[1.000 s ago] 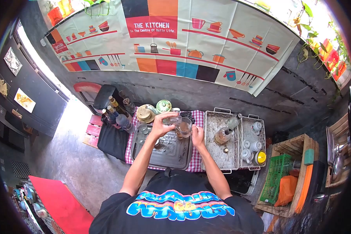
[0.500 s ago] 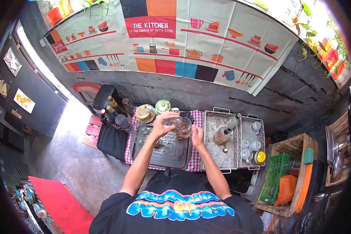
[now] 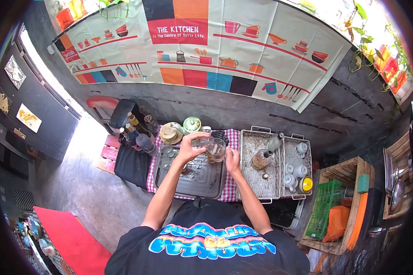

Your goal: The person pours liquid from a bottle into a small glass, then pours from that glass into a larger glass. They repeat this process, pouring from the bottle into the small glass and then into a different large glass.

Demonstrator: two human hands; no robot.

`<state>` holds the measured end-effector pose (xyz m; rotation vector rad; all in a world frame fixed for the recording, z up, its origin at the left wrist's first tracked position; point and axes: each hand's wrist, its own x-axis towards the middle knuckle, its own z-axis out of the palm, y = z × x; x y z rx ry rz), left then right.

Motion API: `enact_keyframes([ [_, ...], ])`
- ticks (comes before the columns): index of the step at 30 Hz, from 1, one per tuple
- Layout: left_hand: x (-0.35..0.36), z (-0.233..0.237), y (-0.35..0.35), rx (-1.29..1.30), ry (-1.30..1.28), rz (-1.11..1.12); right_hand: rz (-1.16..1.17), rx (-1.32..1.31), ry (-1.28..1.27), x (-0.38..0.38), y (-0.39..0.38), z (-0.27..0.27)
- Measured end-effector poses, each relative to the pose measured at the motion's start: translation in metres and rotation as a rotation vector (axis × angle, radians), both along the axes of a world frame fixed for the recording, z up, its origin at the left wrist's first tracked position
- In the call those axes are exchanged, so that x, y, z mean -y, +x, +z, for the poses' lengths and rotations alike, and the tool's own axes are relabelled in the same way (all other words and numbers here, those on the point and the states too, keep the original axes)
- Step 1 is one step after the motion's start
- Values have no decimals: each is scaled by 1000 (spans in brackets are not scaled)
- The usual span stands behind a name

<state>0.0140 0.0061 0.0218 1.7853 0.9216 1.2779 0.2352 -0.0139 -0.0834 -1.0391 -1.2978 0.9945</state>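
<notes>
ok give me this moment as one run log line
left hand: holding clear glassware | right hand: holding glass cup | cup: above dark tray | bottles: in white basket

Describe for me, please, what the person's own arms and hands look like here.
The left hand and right hand are bare, with no gloves, and the forearms are uncovered. No watch or bracelet shows; rings would be too small to tell. Short black sleeves belong to a black T-shirt with bold blue lettering edged in pink and white.

The tablecloth (image 3: 232, 137) is red-and-white checked, the shirt (image 3: 202, 266) black.
</notes>
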Motion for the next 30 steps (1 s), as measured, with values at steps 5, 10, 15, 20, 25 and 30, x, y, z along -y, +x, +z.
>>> enact_keyframes([
  [5,-2,1,-2,-74,73,-2,8,-36,-23,0,-4,0],
  [10,-2,5,-3,-95,124,-18,-10,11,-31,-2,-4,-4],
  [15,-1,6,-6,-128,164,-41,-30,72,-10,0,-7,1],
  [20,2,9,-9,-146,190,-39,-29,102,-11,6,-13,13],
  [25,7,7,-14,-145,168,-10,28,6,-12,5,-20,2],
  [30,9,-8,-24,-113,117,44,12,20,-44,5,-29,-6],
])
